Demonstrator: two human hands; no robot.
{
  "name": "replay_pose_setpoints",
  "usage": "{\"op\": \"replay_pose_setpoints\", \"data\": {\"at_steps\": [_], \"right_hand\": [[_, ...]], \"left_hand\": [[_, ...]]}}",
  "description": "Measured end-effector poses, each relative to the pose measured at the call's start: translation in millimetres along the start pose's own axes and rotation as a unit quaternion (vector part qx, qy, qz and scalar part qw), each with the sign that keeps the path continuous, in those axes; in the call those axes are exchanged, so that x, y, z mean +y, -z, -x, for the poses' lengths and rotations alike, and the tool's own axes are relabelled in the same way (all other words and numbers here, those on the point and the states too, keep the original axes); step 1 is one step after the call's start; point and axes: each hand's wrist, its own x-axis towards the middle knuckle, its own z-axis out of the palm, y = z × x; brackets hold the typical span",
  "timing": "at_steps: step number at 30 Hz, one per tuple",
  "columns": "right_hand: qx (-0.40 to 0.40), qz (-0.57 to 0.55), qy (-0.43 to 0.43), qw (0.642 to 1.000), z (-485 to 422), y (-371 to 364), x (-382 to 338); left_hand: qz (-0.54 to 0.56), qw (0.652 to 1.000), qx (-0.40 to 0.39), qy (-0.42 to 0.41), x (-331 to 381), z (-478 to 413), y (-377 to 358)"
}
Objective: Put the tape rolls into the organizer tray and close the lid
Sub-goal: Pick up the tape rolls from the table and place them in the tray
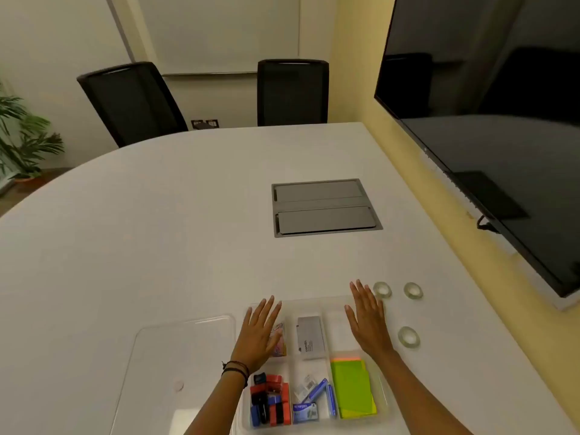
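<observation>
White desk (157, 230) lying open ahead; I'm hovering my left hand (259, 335) and right hand (368, 321), fingers spread and empty, over the organizer tray (384, 400), three tape rolls (382, 290) lying flat toward the right edge.

One camera sits on my head, wide-angle, looking forward and steeply down over the white bench (157, 230). My left hand (262, 332) and right hand (367, 318) lie close below it, low in the frame. Farther off, the view reaches two chairs (292, 92) and, at right, a dark screen (489, 136).
</observation>
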Motion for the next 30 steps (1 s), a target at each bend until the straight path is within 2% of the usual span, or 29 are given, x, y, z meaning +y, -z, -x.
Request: {"op": "replay_pose_setpoints", "data": {"at_steps": [1,2,5,8,12,16,20,26,30], "right_hand": [[-0.006,-0.006,-0.012,1.000,2.3,1.8,3.5],[-0.012,-0.006,-0.024,1.000,2.7,3.8,8.0],[-0.025,0.000,-0.063,0.998,5.0,6.3,22.6],[-0.009,-0.024,-0.082,0.996,1.8,10.0,34.5],[0.006,-0.077,-0.132,0.988,-3.5,10.4,47.7],[-0.029,-0.092,-0.163,0.982,-12.4,8.0,54.3],[-0.088,-0.051,-0.154,0.983,-20.7,4.7,60.9],[-0.134,0.013,-0.140,0.981,-21.8,-6.5,65.4],[-0.115,0.068,-0.136,0.982,-19.7,-14.0,64.1]], "left_hand": [[0.004,1.000,-0.003,0.002,-0.7,-2.5,-3.9],[0.003,0.999,-0.047,0.012,0.3,-7.2,-5.5],[-0.038,0.993,-0.107,0.026,0.2,-22.8,-10.9],[-0.056,0.984,-0.166,0.033,3.8,-37.5,-10.1],[-0.060,0.980,-0.185,0.031,-0.1,-46.4,-15.4],[-0.064,0.980,-0.190,0.015,-7.6,-47.8,-20.0],[-0.069,0.974,-0.214,0.003,-10.9,-52.3,-18.8],[-0.075,0.972,-0.223,-0.001,-8.3,-51.9,-16.2],[-0.065,0.973,-0.224,0.002,-8.2,-50.6,-16.1]]}}
